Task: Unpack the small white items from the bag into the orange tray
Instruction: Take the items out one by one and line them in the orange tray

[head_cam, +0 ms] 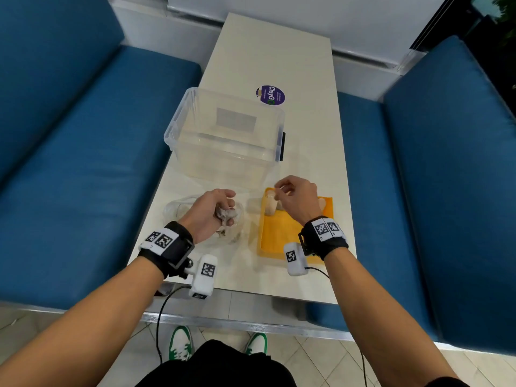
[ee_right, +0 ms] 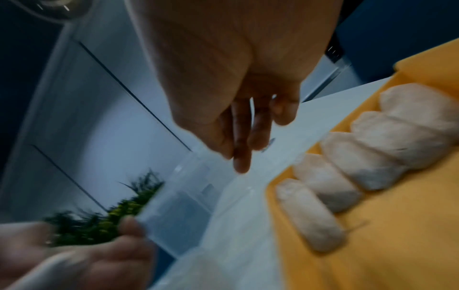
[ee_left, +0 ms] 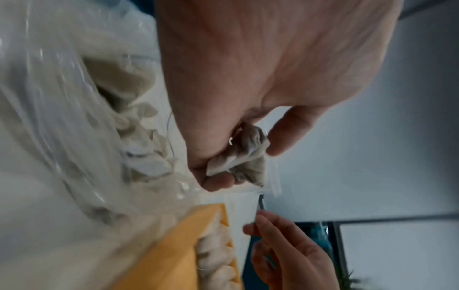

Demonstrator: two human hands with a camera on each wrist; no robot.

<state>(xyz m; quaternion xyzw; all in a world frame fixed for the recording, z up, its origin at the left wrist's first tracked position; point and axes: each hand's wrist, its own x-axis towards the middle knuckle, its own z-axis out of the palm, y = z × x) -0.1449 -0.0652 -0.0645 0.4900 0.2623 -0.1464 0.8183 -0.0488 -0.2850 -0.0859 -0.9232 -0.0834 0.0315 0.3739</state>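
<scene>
My left hand grips the bunched mouth of a clear plastic bag that lies on the table left of the tray. In the left wrist view, several small white items show through the bag, and its crumpled plastic is squeezed in my left hand. The orange tray holds a row of white items at its far end. My right hand hovers over that row with fingers loosely hanging and nothing in them.
A large clear plastic bin with a black latch stands just beyond both hands. A purple round sticker lies behind it on the narrow cream table. Blue benches flank the table on both sides.
</scene>
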